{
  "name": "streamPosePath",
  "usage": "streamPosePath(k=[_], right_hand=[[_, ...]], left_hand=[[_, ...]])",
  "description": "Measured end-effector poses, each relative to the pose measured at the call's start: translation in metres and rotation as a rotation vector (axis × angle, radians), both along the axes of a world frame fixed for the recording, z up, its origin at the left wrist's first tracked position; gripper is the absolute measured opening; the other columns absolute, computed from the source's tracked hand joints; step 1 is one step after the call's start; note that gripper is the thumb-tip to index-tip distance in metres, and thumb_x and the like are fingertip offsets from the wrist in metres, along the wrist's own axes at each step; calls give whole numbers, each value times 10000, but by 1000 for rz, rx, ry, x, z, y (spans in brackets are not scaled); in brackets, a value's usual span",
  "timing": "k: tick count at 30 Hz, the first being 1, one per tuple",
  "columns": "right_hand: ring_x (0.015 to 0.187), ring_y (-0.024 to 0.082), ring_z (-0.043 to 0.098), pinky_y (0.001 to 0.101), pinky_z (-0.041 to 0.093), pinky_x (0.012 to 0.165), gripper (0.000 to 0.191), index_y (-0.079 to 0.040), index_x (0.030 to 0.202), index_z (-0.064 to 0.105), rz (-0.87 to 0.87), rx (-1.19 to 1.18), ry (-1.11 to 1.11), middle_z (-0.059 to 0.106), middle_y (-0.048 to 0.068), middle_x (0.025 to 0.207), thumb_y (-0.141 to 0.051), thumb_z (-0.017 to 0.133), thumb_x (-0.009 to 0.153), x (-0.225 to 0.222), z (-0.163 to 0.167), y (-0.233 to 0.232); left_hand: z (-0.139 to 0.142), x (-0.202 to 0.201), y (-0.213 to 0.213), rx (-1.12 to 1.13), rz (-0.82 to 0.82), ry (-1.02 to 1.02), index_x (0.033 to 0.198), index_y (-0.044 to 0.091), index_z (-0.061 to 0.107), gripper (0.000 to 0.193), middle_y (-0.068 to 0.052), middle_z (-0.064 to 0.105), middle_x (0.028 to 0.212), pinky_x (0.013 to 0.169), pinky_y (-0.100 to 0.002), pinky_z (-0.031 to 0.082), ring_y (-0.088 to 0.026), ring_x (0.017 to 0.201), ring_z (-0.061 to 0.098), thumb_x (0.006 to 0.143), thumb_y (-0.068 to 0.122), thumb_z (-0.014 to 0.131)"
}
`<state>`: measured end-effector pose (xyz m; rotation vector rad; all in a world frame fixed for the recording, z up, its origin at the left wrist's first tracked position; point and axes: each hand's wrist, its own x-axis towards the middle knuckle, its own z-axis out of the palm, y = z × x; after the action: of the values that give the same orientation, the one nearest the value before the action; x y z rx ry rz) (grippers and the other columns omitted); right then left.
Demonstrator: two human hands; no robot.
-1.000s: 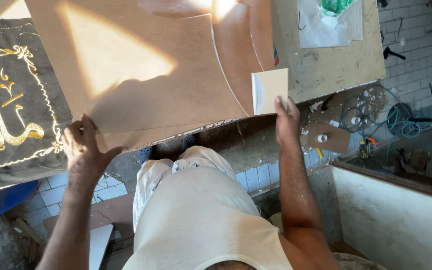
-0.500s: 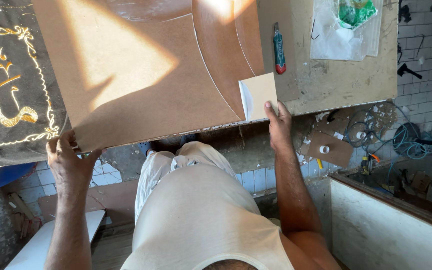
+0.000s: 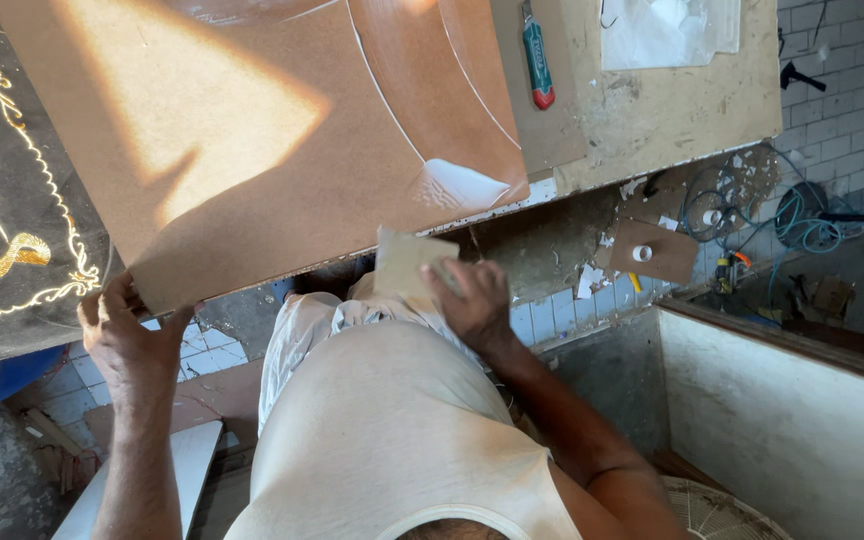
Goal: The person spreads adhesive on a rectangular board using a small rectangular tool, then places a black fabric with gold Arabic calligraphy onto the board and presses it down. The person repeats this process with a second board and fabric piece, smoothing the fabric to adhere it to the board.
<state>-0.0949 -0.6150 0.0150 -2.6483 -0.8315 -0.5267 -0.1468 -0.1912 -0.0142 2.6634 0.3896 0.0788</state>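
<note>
Brown fibreboard panel (image 3: 252, 150) on worktop (image 3: 672, 110), arcs already scored; left hand (image 3: 127, 335) grips its corner, right hand (image 3: 472, 300) clasps small tan block (image 3: 402, 265)

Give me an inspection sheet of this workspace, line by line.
Surface: worn workbench, chipped along its front edge.
Job's things: large brown fibreboard sheet with curved scored lines, overhanging the bench; small tan rectangular piece.
Clutter: green and red utility knife, clear plastic bag, black cloth with gold embroidery.
Grips: left hand grips the sheet's near corner; right hand holds the tan piece below the bench edge.
Cables: tangled blue-green wires on the floor.
Surroundings: white tiled wall and floor, scrap bits, low grey partition.
</note>
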Motion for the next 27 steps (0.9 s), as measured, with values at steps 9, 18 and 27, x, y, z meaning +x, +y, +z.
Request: streamPosePath(k=[9,18,27], right_hand=[[835,368,643,510,489,777,32,8,952,630,-346,70,64,657,176,890,8,617,922,44,10,71],[830,378,639,495,507,742,108,-22,960,623,-117,293,303,641,180,872,-44,718,915,12,-7,176],[838,397,631,525,488,794,96,9,1009,667,-296,26,151,650,202,862,17,634,919,36,4,232]], left_hand=[[1,-5,19,3,-139,-63,1319,-82,569,812,-172,614,1077,833,-415,592,-299,1068,614,758,362,953],[-24,61,98,-313,-90,-234,1063,-26,759,253,-146,736,958,724,-311,586,-179,828,715,1020,202,859],[-37,129,116,-821,138,-155,985,-17,721,146,-97,751,853,591,-216,620,-99,685,727,932,39,845]])
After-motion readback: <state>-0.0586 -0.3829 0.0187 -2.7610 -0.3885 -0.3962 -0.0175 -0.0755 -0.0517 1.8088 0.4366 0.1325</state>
